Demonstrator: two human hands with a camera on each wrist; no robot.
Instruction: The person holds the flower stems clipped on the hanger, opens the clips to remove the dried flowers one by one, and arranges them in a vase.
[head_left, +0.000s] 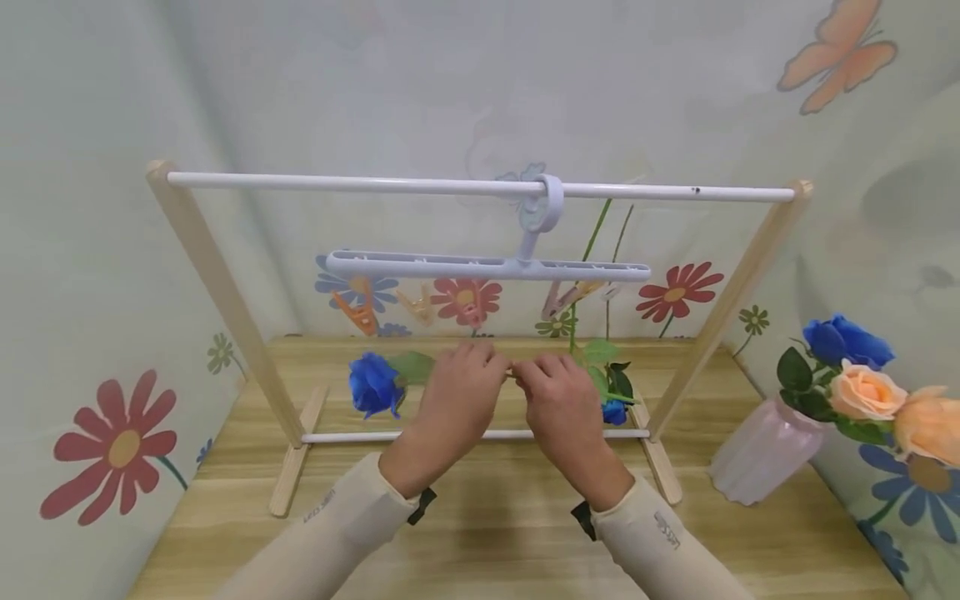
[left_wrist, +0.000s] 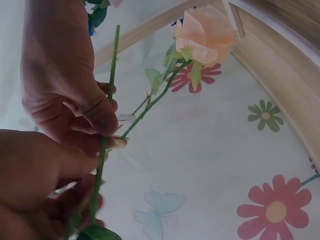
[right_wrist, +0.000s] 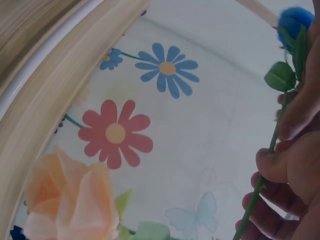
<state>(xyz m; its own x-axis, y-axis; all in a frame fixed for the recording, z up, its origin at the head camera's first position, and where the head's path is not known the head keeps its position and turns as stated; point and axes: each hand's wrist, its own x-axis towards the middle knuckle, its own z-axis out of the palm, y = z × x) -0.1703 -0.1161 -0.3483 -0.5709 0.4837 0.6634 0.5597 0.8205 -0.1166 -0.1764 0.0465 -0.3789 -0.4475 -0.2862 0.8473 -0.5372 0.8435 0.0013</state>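
Note:
Both hands hold the green stem of a blue rose (head_left: 375, 385) in front of a drying rack. My left hand (head_left: 465, 383) grips it nearer the bloom, which points left. Close beside it, my right hand (head_left: 558, 396) pinches the stem further along; the bare stem end (left_wrist: 117, 42) sticks out past its fingers in the left wrist view. Above the hands, a pale lavender clip hanger (head_left: 442, 267) hangs from the rack's white rod. Its orange clip (head_left: 358, 307) and pink clip (head_left: 471, 308) hang free. A peach rose (left_wrist: 205, 37) hangs near the right hand, bloom down.
The wooden rack (head_left: 225, 308) stands on a wood-grain table (head_left: 480, 533), its white lower bar below my hands. Another blue rose (head_left: 615, 411) shows behind the right hand. At the right stands a pink vase (head_left: 768, 450) with blue and peach roses. Flower-printed walls close in behind.

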